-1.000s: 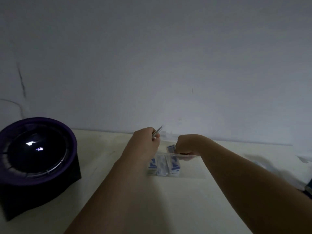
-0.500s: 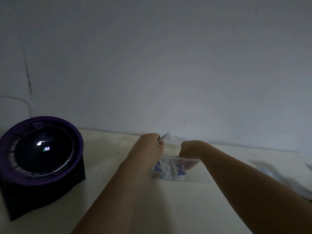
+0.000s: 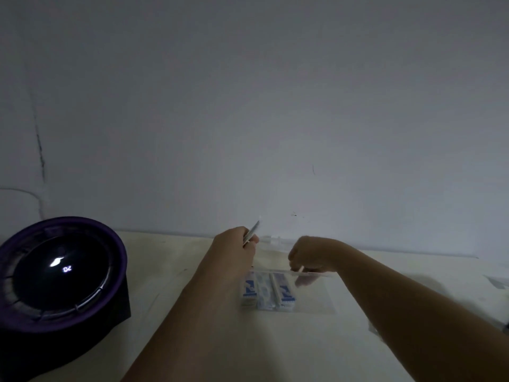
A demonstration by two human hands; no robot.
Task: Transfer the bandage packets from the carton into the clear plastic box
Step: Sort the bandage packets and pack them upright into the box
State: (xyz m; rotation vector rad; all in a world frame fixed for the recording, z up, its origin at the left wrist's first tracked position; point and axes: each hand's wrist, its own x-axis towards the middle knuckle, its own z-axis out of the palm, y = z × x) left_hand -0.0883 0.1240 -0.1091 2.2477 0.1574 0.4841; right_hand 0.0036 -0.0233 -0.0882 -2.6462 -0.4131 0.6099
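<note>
Looking past the purple round device point(image 3: 63, 271) at my left, I see the clear plastic box point(image 3: 314, 301) on the table point(image 3: 179, 271), with bandage packets point(image 3: 268, 290) standing in its left end. Above its rim my right hand point(image 3: 309, 253) pinches a pale strip point(image 3: 300, 269). Farther left, my left hand point(image 3: 237, 252) grips a thin flat packet point(image 3: 252, 233), tilted upward.

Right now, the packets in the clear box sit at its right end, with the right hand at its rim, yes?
Not quite. The head view shows the packets at the left end of the clear box, not the right. The right hand is at its rim.
</note>
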